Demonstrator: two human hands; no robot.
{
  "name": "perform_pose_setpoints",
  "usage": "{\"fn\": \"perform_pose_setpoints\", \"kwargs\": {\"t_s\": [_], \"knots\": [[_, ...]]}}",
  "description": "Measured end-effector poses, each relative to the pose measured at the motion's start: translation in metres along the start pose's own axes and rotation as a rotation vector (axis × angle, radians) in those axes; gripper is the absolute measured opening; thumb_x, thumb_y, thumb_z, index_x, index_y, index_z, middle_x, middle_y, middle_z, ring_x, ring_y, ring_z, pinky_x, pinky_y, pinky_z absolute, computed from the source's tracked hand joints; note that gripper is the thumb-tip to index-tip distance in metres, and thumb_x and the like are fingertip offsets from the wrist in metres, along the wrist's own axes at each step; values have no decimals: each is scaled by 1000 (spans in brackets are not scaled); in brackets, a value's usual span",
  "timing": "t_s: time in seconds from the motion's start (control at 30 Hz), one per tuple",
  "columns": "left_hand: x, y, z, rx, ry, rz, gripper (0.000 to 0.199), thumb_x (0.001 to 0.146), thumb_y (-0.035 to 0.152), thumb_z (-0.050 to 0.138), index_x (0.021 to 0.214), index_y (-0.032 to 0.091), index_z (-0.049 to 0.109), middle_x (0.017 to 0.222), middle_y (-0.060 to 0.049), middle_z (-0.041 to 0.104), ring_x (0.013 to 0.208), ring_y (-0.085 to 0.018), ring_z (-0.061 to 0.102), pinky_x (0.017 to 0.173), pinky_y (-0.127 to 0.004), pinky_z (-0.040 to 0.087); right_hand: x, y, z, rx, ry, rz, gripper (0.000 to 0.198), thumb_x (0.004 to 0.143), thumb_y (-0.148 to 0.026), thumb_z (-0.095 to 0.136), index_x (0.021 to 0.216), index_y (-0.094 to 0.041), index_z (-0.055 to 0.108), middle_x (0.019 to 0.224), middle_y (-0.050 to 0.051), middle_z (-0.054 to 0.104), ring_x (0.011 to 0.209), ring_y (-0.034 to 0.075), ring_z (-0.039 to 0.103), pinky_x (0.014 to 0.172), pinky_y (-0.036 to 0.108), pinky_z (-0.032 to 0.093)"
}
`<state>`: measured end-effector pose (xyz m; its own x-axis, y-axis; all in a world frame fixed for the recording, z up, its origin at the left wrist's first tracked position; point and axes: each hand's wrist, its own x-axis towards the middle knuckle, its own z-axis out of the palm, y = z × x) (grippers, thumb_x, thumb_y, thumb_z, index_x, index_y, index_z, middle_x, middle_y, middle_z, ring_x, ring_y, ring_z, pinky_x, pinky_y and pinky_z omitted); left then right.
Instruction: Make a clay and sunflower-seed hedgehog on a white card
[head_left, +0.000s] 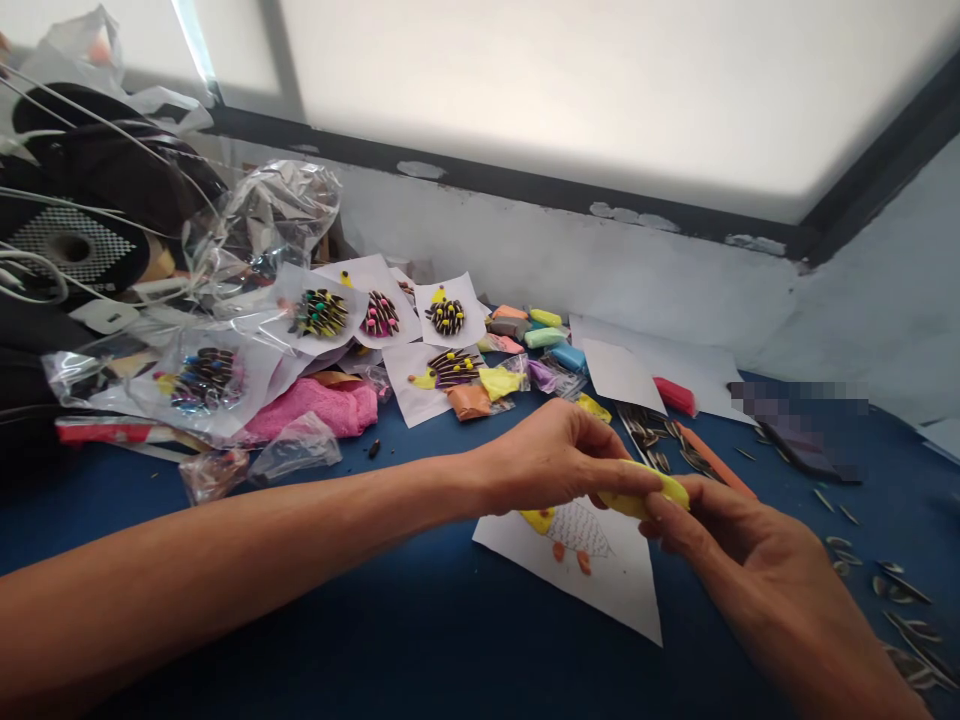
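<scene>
My left hand (pixel 555 455) and my right hand (pixel 739 545) both pinch one flattened, elongated piece of yellow modelling clay (pixel 664 487) between thumbs and fingers. Below them, on the blue table, lies a white paper (pixel 525 555) with a pencil-outlined animal (pixel 581 527). Its body is filled with small drawn marks, its head is covered in yellow clay, and two orange clay feet (pixel 584 564) sit under the body. My left hand hides part of the head and the paper's upper edge.
Finished seed-and-clay hedgehogs on paper (pixel 448 315) lie at the back left, near a pink towel (pixel 322 405) and crinkled clear plastic (pixel 277 215). Clay packs (pixel 547 338) are heaped at the back. Striped sunflower seeds (pixel 911 630) are scattered right, near a dark phone-like object (pixel 802 440).
</scene>
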<state>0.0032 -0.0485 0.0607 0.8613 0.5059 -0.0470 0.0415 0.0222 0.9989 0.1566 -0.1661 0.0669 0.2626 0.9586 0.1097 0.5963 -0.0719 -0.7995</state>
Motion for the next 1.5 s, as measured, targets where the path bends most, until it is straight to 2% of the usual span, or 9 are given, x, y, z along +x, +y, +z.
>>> {"fn": "perform_pose_setpoints", "kwargs": {"t_s": [0.13,0.23,0.37,0.77,0.87,0.97,1.1,1.33,1.5], "knots": [[2,-6,-4,10,-58,6,38,78,52,72,81,14,69,80,-4,67,74,-14,61,70,-27,46,1,-1,-1,6,35,-12,28,72,-52,69,64,-26,71,62,0,70,57,18,69,49,22,55],[4,-8,-8,-5,-90,-5,34,75,44,78,90,15,68,82,-2,66,72,-12,60,67,-25,45,2,-3,-3,-13,74,11,26,68,-51,72,62,-26,69,60,0,69,57,18,69,49,21,55],[4,-7,-10,27,-135,-19,23,77,33,77,78,14,64,73,0,63,67,-9,57,60,-22,41,5,-10,-3,14,67,19,25,67,-51,71,67,-26,71,67,2,73,64,20,72,57,23,58],[5,-3,-14,122,-159,-66,25,77,36,76,74,13,66,65,1,61,62,-8,54,54,-21,35,6,-2,0,35,98,-64,26,73,-52,68,72,-27,70,64,1,72,60,17,70,57,23,58],[6,2,-22,241,-233,-46,26,78,33,76,93,13,70,80,-1,66,67,-8,57,56,-20,39,8,-2,0,32,125,-40,23,71,-50,71,68,-27,70,63,1,72,61,18,71,59,24,59],[8,5,-37,498,-156,-12,48,71,24,79,115,13,65,105,-6,68,79,-12,62,62,-21,47,9,1,0,25,41,-12,24,72,-51,70,72,-27,72,67,2,74,61,19,71,55,25,58],[11,1,-54,708,-137,-38,25,76,10,62,99,11,70,89,-5,70,73,-12,61,59,-20,43,8,6,5,-50,-38,20,27,72,-53,67,74,-26,70,63,2,72,54,17,67,46,22,54],[13,-6,-52,825,-195,-75,39,68,-5,49,96,12,70,89,-3,71,76,-11,60,58,-19,41,6,11,17,-105,-35,94,38,73,-60,62,76,-23,68,73,5,74,62,18,68,51,22,54],[12,-5,-48,873,-188,-83,38,70,-3,52,98,11,72,92,-5,72,75,-13,60,59,-20,40,7,17,21,-102,-86,151,45,75,-65,59,85,-22,67,80,5,75,69,19,69,57,24,55]]}}
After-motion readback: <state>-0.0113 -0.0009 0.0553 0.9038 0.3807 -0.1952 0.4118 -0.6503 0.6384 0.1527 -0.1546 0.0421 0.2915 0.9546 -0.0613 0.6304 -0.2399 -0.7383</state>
